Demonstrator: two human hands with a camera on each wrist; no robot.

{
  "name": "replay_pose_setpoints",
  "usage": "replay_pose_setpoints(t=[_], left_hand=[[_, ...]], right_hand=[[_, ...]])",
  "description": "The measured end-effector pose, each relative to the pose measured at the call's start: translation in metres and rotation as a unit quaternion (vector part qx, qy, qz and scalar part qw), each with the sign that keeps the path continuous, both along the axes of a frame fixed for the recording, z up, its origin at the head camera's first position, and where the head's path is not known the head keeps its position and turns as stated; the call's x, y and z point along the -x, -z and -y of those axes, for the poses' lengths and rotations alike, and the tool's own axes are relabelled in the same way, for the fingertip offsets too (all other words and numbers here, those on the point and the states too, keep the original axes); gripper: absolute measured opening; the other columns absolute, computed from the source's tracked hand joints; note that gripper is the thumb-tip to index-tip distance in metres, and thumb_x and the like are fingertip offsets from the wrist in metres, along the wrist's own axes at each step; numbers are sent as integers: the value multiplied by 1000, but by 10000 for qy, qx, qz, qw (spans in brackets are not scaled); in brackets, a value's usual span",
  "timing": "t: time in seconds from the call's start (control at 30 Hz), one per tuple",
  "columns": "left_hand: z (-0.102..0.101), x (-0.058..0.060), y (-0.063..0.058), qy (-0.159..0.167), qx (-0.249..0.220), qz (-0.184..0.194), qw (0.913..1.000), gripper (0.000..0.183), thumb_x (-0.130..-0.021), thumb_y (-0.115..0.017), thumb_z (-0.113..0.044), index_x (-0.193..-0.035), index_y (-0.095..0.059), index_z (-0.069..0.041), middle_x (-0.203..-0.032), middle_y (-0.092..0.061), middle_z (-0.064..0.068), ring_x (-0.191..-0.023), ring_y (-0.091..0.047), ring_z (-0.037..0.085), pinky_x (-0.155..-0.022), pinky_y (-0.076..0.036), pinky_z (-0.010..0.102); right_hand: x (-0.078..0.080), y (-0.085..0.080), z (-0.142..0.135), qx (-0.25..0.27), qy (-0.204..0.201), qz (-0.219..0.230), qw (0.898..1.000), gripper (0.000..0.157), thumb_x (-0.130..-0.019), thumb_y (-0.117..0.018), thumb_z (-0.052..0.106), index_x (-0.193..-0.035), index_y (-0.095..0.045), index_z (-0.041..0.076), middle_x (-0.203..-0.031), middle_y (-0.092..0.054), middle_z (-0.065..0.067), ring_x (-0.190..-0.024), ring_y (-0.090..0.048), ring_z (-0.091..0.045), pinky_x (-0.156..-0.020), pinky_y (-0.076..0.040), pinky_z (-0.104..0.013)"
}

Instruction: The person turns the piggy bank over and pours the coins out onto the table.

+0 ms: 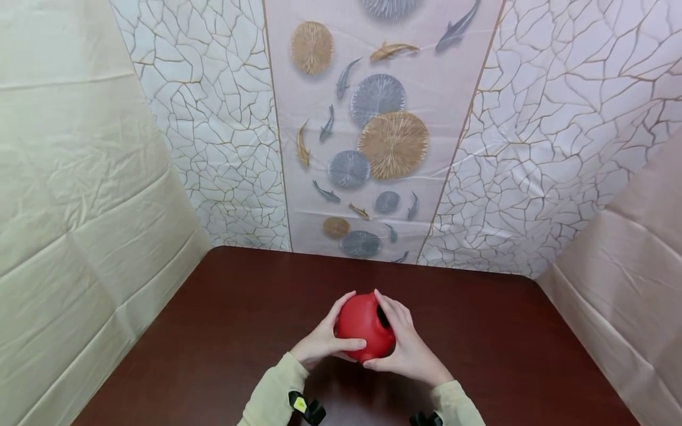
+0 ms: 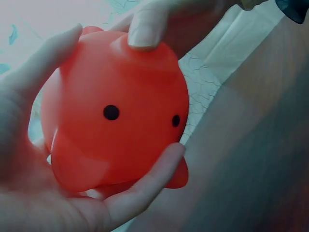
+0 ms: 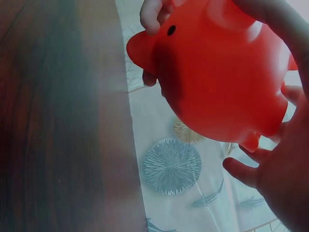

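A round red plastic pig-shaped toy (image 1: 365,325) with small black dot eyes (image 2: 111,112) and stubby feet is held over the dark wooden table (image 1: 224,331). My left hand (image 1: 326,342) cups its left side, thumb across the front and fingers curled behind. My right hand (image 1: 405,343) wraps its right side over a dark opening. In the left wrist view the toy (image 2: 118,111) fills the palm, with a right-hand fingertip (image 2: 145,29) on top. In the right wrist view the toy (image 3: 222,72) shows its underside and feet.
The table is boxed in by a patterned backdrop (image 1: 373,136) with fish and round discs behind, a cream sheet (image 1: 80,195) at left and a beige sheet (image 1: 629,260) at right. Bare wood (image 1: 506,331) lies on both sides of the hands.
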State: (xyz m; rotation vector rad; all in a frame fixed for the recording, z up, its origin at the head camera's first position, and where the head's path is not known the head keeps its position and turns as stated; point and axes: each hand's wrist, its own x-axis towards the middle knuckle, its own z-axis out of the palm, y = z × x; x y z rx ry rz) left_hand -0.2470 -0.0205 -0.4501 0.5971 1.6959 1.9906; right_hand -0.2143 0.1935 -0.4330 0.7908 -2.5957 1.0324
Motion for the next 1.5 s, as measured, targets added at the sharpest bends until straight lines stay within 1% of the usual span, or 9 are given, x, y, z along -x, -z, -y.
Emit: replay_pose_setpoints(t=[0.17,0.4,0.57,0.7,0.9,1.03,1.13,1.37,1.5], left_hand=[[-2,-3,7,-207,-95,107,9997,88,-82,-75,-20,-151,-22,-32,-144,-39,13,-122,-49,26,-81,-59,45],[-3,-3,4,-401,-259,-214,9986,84,-83,-73,-15,-150,-26,-35,-144,-42,13,-122,-50,24,-86,-58,42],[-4,-3,1,-596,-147,-459,9971,84,-82,-74,-15,-148,-28,-40,-144,-44,9,-123,-50,23,-90,-56,40],[-4,-2,0,-677,-315,-423,9963,85,-82,-75,-15,-147,-28,-41,-144,-44,7,-124,-49,22,-91,-56,40],[-8,-2,0,-505,-985,-189,9937,87,-85,-71,-13,-152,-20,-37,-147,-40,7,-128,-46,22,-90,-57,40],[-11,-5,1,-248,-1335,61,9907,90,-87,-68,-14,-154,-12,-34,-148,-37,5,-128,-46,21,-90,-56,40],[-12,-7,3,-175,-1493,219,9884,89,-88,-67,-13,-153,-12,-38,-147,-36,3,-128,-46,21,-89,-57,39],[-11,-3,5,204,-1716,109,9849,89,-89,-64,-13,-154,-7,-36,-153,-29,2,-134,-40,20,-93,-55,42],[-11,-2,8,294,-1423,-215,9891,90,-88,-64,-12,-154,-9,-38,-157,-22,2,-137,-34,18,-96,-53,39]], right_hand=[[-1,3,2,-20,-37,-50,10000,116,-65,-88,41,-156,-18,23,-154,-28,-5,-140,-22,-27,-91,-53,-48],[1,-1,2,86,-52,-448,9989,118,-62,-90,38,-156,-20,22,-161,-16,-5,-142,-18,-29,-92,-52,-53],[1,-1,2,436,12,-269,9987,122,-62,-91,35,-156,-14,23,-162,-10,-4,-143,-17,-28,-93,-51,-54],[1,0,3,894,149,124,9958,127,-64,-91,32,-156,-3,29,-161,-13,-4,-140,-25,-26,-96,-51,-48],[3,4,1,1937,126,1167,9740,125,-71,-86,19,-154,6,34,-161,-15,-9,-144,-20,-35,-104,-46,-48],[1,5,1,2411,-82,1622,9568,117,-74,-83,16,-155,1,33,-157,-23,-9,-142,-26,-37,-96,-51,-29],[0,5,2,2616,-220,1693,9500,114,-75,-83,16,-155,-3,31,-155,-26,-9,-139,-29,-36,-92,-51,-21],[-1,-2,1,2298,-79,1291,9646,115,-71,-86,17,-154,-8,33,-154,-30,-6,-136,-33,-32,-93,-51,-20],[-4,-2,-3,1877,34,1002,9771,118,-68,-88,19,-155,-9,29,-153,-33,-8,-133,-39,-33,-91,-52,-21]])
